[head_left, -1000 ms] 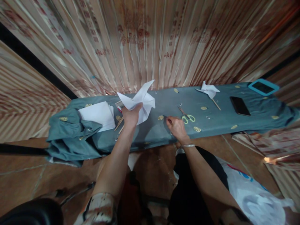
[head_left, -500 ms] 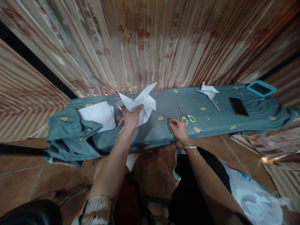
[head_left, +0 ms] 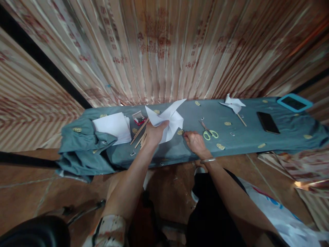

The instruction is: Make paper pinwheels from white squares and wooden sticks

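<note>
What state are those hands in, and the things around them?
Held pinwheel: folded into vanes
Left hand: closed on held pinwheel
Right hand: fingers curled, contents unclear
Cloth: bunched at left end
Paper stack: flat, corner under cloth
Red box: open
Loose sticks: lying down
Scissors: lying flat, unheld
Second pinwheel: lying down, stick attached
Phone: flat, dark
Blue-framed device: dark

The left hand [head_left: 155, 133] now holds the white pinwheel [head_left: 176, 119] closer to the right hand [head_left: 195, 141], uncovering the small red box [head_left: 140, 119] and more wooden sticks [head_left: 139, 132].
</note>
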`<state>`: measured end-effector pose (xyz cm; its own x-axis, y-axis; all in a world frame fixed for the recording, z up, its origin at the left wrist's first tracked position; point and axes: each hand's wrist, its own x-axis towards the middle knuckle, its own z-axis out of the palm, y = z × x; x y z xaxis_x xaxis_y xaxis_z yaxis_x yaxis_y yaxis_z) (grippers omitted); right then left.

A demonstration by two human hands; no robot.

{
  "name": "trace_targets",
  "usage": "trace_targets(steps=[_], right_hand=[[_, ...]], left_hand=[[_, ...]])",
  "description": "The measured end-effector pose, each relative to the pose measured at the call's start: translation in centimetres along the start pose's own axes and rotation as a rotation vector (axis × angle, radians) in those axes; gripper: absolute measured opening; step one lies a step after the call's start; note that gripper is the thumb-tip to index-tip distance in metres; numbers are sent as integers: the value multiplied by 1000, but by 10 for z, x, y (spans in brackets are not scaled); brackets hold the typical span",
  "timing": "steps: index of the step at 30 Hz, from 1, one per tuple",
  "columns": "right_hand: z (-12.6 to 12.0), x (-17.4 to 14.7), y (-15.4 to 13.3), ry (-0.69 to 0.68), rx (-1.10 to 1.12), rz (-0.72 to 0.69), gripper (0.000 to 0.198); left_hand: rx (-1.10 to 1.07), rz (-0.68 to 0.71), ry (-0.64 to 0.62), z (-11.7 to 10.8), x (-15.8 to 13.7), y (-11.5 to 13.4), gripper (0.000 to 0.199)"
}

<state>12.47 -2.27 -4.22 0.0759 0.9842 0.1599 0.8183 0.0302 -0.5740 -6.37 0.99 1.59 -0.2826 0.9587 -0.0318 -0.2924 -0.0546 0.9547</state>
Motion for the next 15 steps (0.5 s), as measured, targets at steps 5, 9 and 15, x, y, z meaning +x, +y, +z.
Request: trace_targets(steps=[5,9,15], right_hand=[[-24,-10,-2,119,258,19,17],[-49,-29,-32,291,688,-6,12],[-54,-43,-53,343,522,-130,4]], left_hand=[[-5,-51,-12,1,-6,-2,34],[30,-84,-79,7,-19,-5,31],[53,-206,-196,27,-44,-15,26]])
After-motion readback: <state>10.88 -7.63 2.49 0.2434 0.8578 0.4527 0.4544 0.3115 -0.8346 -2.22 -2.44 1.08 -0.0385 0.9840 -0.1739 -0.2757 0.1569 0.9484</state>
